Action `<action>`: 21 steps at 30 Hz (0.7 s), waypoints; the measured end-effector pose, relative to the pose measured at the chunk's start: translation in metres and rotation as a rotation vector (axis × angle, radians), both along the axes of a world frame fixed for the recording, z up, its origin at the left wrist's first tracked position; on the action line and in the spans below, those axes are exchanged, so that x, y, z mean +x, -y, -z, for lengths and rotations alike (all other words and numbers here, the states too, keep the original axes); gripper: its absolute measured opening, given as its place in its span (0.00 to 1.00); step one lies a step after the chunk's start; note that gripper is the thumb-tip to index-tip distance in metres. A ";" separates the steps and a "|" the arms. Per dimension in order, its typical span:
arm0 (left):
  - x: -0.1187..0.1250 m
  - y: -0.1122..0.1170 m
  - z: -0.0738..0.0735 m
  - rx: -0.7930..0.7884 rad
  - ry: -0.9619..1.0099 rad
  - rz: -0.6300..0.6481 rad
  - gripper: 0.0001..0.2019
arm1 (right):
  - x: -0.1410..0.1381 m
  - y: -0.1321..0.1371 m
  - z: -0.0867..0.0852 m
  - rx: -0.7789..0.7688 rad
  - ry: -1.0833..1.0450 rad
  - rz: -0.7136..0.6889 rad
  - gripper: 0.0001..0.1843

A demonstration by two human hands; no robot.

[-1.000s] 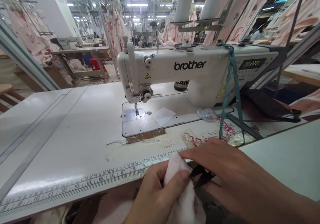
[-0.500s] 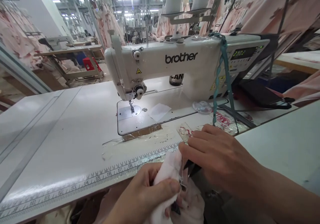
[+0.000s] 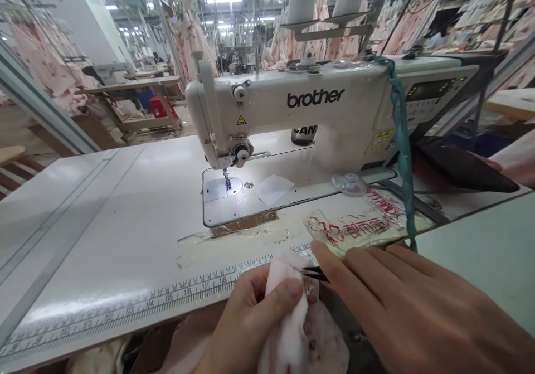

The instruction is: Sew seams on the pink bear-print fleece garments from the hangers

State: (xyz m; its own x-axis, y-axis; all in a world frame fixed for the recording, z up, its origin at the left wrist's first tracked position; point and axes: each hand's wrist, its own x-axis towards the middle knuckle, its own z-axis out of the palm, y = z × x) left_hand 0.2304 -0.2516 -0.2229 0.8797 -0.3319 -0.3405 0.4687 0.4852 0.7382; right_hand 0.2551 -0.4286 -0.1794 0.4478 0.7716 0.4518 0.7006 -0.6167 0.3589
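The black pointed tool [image 3: 316,273], gripped in the right hand [image 3: 397,301], has swung up to the edge of the pale-pink fabric [image 3: 288,335]. The left hand [image 3: 253,318] pinches this between thumb and fingers, in front of the white sewing machine [image 3: 271,103], whose bed [image 3: 311,181] bears a thin white scrap [image 3: 275,190].

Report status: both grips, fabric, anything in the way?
Left grip: closed on pale fabric. Right grip: holding black pointed tool, tips at fabric's edge, contact unclear. Nothing visible blocking tips; sewing machine stands beyond.
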 end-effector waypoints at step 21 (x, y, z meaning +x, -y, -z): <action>-0.001 0.010 -0.001 -0.022 -0.065 -0.057 0.16 | -0.003 -0.009 0.002 -0.099 0.031 0.064 0.21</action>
State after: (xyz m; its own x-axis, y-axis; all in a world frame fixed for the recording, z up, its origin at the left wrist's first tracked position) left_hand 0.2293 -0.2615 -0.2215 0.8736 -0.2903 -0.3906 0.4867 0.5284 0.6957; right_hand 0.2523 -0.4201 -0.1811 0.4844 0.7833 0.3897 0.6483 -0.6205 0.4413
